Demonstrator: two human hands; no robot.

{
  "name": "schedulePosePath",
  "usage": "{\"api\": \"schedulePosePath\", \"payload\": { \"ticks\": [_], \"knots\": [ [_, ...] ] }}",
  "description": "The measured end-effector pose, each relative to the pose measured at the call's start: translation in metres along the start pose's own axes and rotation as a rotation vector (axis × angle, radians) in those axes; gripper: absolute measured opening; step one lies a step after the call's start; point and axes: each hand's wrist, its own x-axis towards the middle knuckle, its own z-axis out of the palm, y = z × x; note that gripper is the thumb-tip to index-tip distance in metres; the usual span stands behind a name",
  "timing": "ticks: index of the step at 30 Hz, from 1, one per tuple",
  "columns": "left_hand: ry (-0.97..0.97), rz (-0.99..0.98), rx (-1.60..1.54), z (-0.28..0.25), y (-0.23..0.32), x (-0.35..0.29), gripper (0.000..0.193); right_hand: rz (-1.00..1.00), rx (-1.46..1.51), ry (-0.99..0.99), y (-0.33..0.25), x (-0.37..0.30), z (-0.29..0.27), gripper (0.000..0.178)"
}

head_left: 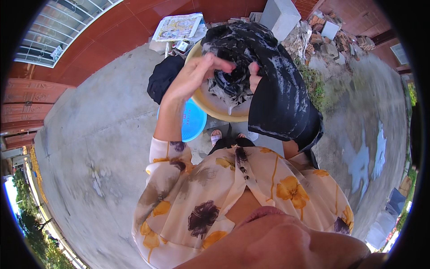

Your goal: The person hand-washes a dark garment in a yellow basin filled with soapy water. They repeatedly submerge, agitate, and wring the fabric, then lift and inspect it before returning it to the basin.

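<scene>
A wet black garment [282, 89], streaked with white suds, is bunched over a yellow basin [210, 112]. Its folds hang down toward cloudy, soapy water. My left hand [204, 71] reaches in from the left, its bent fingers closed at the bunched cloth; the fingertips partly disappear against the dark folds. Opposite it, my right hand [254, 78] is closed on the cloth with the thumb raised. Wide black fabric covers most of my right forearm, so only the thumb and part of the fingers show.
A light blue basin [193, 121] stands beside the yellow one at lower left. Dark cloth [165, 78] lies left of the basins. Behind are a printed sheet [178, 28], a pale block [280, 19] and brick rubble [329, 40]. Puddles [358, 159] wet the concrete at right.
</scene>
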Motion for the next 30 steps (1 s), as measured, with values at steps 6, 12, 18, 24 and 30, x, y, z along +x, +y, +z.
{"api": "schedulePosePath", "payload": {
  "ticks": [6, 12, 18, 24, 30],
  "knots": [
    [-0.203, -0.489, -1.02, 0.089, -0.13, -0.044, 0.111, 0.049, 0.091, -0.02, 0.012, 0.004, -0.008, 0.045],
    [-0.021, -0.055, -1.268, 0.099, -0.16, 0.038, 0.101, 0.139, 0.214, -0.092, 0.018, -0.005, -0.009, 0.046],
    [0.185, -0.019, -1.261, 0.07, -0.131, 0.061, 0.092, 0.377, 0.437, -0.259, 0.025, -0.029, -0.002, 0.047],
    [0.192, -0.289, -0.954, 0.054, -0.106, 0.076, 0.083, 0.164, -0.02, -0.134, -0.012, -0.011, -0.008, 0.047],
    [0.136, -0.475, -0.371, 0.03, -0.097, 0.095, 0.074, 0.121, -0.13, -0.042, -0.017, -0.002, -0.01, 0.047]
  ]
}}
